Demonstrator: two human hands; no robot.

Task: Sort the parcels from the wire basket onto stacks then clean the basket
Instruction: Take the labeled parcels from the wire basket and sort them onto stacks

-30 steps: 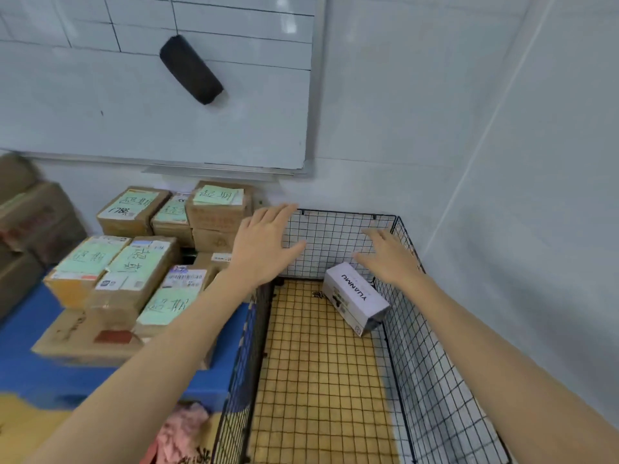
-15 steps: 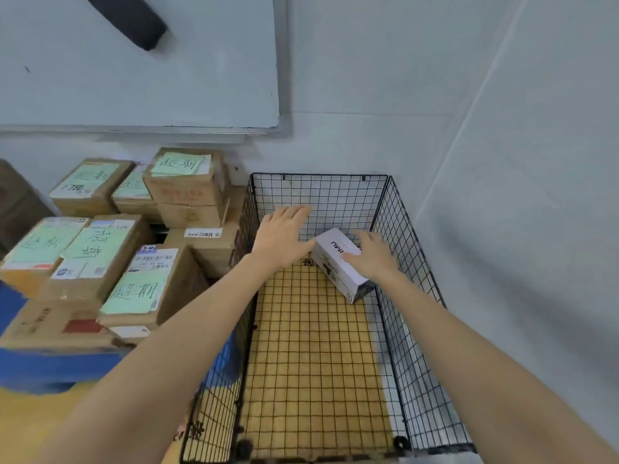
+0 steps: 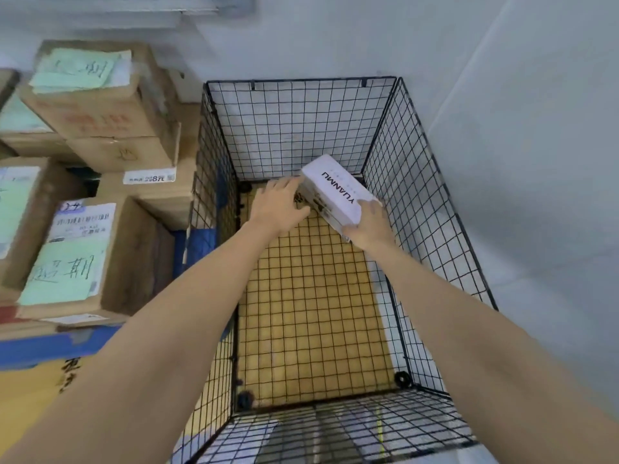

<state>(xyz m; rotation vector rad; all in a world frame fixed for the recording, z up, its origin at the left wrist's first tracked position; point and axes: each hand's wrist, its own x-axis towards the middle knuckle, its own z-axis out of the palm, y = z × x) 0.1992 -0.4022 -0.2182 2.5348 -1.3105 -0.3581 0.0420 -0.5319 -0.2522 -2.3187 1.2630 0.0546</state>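
Note:
A black wire basket (image 3: 432, 209) stands in the room's corner, its floor showing yellow boards. One white parcel (image 3: 335, 190) printed YUANMU lies tilted against the far right of the basket. My right hand (image 3: 370, 224) grips the parcel's near end, fingers curled over its top edge. My left hand (image 3: 279, 204) reaches down inside the basket, its straight fingers touching the parcel's left side. Stacks of brown cardboard parcels (image 3: 100, 169) with green labels stand left of the basket.
White walls close in behind and to the right of the basket. The cardboard stacks rest on a blue surface (image 3: 43, 346) at the left. A whiteboard's lower edge (image 3: 134, 5) runs along the top.
My head has tilted down over the basket. Both hands have dropped from the rim level into the basket; the right one has taken hold of the white parcel and the left has reached its side.

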